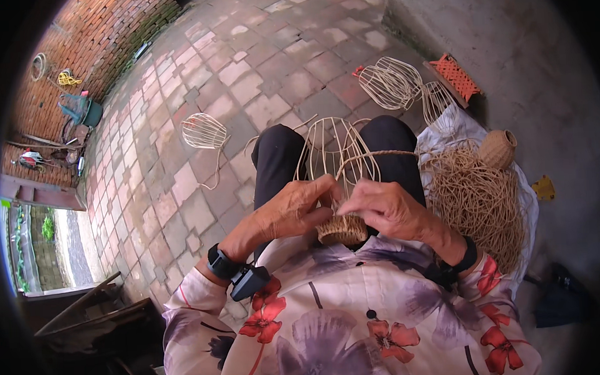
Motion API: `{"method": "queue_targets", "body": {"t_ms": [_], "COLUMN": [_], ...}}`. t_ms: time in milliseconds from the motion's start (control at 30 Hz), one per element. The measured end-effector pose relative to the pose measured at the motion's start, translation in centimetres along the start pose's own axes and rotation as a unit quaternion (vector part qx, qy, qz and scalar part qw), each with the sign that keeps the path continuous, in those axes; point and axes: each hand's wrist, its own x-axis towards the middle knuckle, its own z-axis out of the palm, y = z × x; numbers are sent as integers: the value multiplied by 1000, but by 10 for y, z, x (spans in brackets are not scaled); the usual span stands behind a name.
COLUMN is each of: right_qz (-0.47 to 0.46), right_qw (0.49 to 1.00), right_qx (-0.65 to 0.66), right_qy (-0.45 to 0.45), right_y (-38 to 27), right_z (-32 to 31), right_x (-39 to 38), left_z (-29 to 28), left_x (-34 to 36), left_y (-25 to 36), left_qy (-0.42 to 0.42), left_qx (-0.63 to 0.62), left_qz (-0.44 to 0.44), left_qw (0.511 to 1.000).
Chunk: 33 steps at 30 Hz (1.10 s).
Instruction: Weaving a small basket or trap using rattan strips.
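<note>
Between my knees rests a partly woven basket (342,231), its brown cord band nearest my body. Pale, thin rods (325,139) curve away from that band into an open cage. My left hand (307,204) is closed at the woven edge, thumb and fingers pinched on the basket's rods. Close beside it, my right hand (394,210) is also closed, fingertips pinched at the same edge, slightly blurred. A twisted cord (386,153) runs from the right across the rods and down between my hands. Exactly what lies under the right fingertips is hidden.
To my right, a heap of brown cord (476,204) lies on a white sack (526,199), with a finished-looking woven basket (498,149) on top. More rod frames (390,83) lie ahead right, by an orange crate (456,77). Another frame (203,131) sits on the paving left.
</note>
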Motion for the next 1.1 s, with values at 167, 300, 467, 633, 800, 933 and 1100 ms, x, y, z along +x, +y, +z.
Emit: {"method": "queue_targets", "body": {"t_ms": [167,300,467,633,800,933,1100], "right_qz": [-26,-84,-47,4,44,49,118], "right_qw": [984,975,988,979,968,969,959], "right_qx": [-166,-207,-144,-204,-244,-242,-256], "right_qy": [-59,-14,-37,-32,24,28,-12], "right_y": [-15,-16,-10,-12,-12,-10,-11], "right_z": [-1,-9,-17,-12,-4,-2,-2], "right_x": [4,4,4,7,12,12,18], "left_z": [9,12,17,20,22,24,29], "left_x": [-8,-11,-13,-15,-15,-14,-16], "left_y": [-6,0,0,0,-3,-1,6], "left_qy": [54,57,52,61,62,70,71], "left_qx": [-24,-24,-25,-33,-37,-21,44], "left_qz": [-8,-25,-43,-32,-32,14,28], "left_qw": [998,998,997,997,997,997,996]}}
